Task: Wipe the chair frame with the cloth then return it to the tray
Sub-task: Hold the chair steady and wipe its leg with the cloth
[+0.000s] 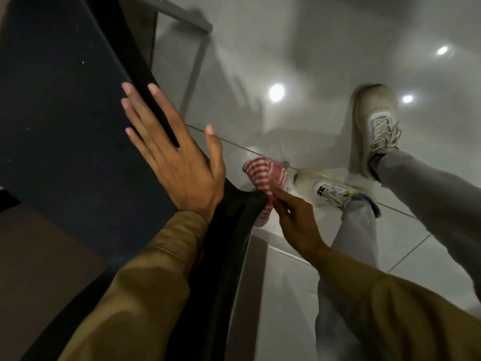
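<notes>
My left hand (pixel 177 152) lies flat, fingers spread, on the dark blue chair seat (pixel 65 113) and across its black frame edge (pixel 234 230). My right hand (pixel 294 220) pinches a red-and-white striped cloth (pixel 263 183) and presses it against the corner of the black frame. The cloth bunches upward above my fingers. A grey metal leg (pixel 250 282) of the chair drops down below the frame corner. No tray is in view.
Glossy white floor tiles (pixel 286 61) reflect ceiling lights. My two feet in white sneakers (pixel 374 126) stand right of the chair. Grey metal bars (pixel 192 63) of another piece of furniture run at the top. A brown surface (pixel 39 256) lies lower left.
</notes>
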A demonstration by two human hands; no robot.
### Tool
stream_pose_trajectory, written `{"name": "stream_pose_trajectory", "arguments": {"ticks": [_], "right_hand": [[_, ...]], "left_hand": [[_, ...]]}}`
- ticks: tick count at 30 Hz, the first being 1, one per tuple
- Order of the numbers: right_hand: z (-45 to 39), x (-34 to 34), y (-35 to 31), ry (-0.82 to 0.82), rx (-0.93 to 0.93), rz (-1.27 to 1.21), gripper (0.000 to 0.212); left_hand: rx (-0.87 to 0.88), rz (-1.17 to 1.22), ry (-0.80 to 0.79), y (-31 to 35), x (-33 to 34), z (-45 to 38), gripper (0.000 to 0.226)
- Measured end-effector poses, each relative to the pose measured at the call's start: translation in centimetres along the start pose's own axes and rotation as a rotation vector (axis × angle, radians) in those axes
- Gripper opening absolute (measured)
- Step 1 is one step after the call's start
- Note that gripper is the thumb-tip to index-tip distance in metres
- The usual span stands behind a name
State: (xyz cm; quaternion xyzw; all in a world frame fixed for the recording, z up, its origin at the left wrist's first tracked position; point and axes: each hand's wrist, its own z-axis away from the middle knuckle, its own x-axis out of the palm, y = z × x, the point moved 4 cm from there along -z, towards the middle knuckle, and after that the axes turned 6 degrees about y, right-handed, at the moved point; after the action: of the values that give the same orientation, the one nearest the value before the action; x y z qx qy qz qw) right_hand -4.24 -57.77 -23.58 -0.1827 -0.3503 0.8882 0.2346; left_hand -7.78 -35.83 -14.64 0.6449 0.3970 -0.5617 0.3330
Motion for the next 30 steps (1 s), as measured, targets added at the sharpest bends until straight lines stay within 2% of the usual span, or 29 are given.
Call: {"name": "stream_pose_trajectory", "arguments": {"ticks": [4,7,11,15,16,18,19,21,23,25,28,30], "right_hand": [[-0.8,0.7,1.6,0.008,-0.047,-0.004,0.045],[-2.8,0.4,3.9,0.041,0.201,-0.116,0.019],[-5.2,0.7,4.7,-0.001,0.408,-0.250,0.016],[-6.7,-0.9,2.9,0.013,0.310,-0.072,0.043],[-6.2,-1.0,1.9,-0.039,0.236,-0.010,0.042],[-2.9,-0.3,0.3,-0.192,0.080,-0.043,0.036],[-1.4,-0.2,-0.5,-0.182,-0.006,-0.052,0.039],[0.1,0.2,-0.6,-0.152,0.019,-0.160,0.043],[-0.5,0.1,0.0,-0.114,0.070,-0.158,0.042],[-1.4,0.0,0.9,-0.142,0.120,-0.141,0.041],[-4.1,-0.4,2.8,-0.129,0.317,-0.315,0.027],[-7.0,-0.9,3.6,-0.052,0.331,-0.254,0.017]], "left_hand": [[0.005,0.010,0.013,0.0,0.2,0.1,0.079],[0.011,0.015,0.004,-0.1,0.3,0.2,0.078],[0.005,0.018,-0.010,0.2,-0.1,0.2,0.078],[-0.005,0.023,-0.039,0.6,-0.4,0.1,0.077],[-0.009,0.022,-0.043,0.6,-0.5,0.0,0.077],[-0.010,0.015,-0.055,0.5,-0.6,0.0,0.077],[-0.009,0.015,-0.064,0.5,-0.6,-0.1,0.077],[-0.014,0.030,-0.074,0.6,-0.7,-0.2,0.077],[-0.023,0.042,-0.074,0.7,-0.7,-0.1,0.077],[-0.027,0.035,-0.070,0.6,-0.5,-0.2,0.078],[-0.028,0.032,-0.073,0.5,-0.3,-0.2,0.080],[-0.030,0.037,-0.084,0.6,-0.4,-0.3,0.080]]}}
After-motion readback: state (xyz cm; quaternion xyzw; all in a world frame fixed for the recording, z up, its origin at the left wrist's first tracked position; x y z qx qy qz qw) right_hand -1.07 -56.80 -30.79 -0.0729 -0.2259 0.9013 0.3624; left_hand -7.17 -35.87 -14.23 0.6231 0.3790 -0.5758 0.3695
